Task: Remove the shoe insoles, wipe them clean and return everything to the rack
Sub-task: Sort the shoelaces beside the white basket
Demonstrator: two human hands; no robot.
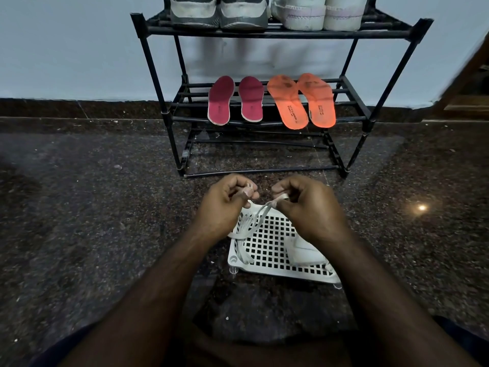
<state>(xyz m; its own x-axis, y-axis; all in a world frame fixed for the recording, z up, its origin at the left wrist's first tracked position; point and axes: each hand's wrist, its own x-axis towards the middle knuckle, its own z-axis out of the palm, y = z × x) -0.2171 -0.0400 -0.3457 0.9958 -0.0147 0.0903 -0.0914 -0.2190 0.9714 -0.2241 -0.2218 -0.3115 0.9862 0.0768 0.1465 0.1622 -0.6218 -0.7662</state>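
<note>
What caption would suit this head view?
Both hands, left and right, pinch a white shoelace over a white tray; insoles rest on the rack.

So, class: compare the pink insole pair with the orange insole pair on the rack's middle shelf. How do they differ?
The pink insoles are smaller and lie apart; the orange insoles are larger and overlap at the toes. The pink insoles look plain with a pale edge, while the orange insoles show dark smudges and printed lettering near the heels. Both pairs lie on the same shelf of the black rack, heels toward the camera.
</note>
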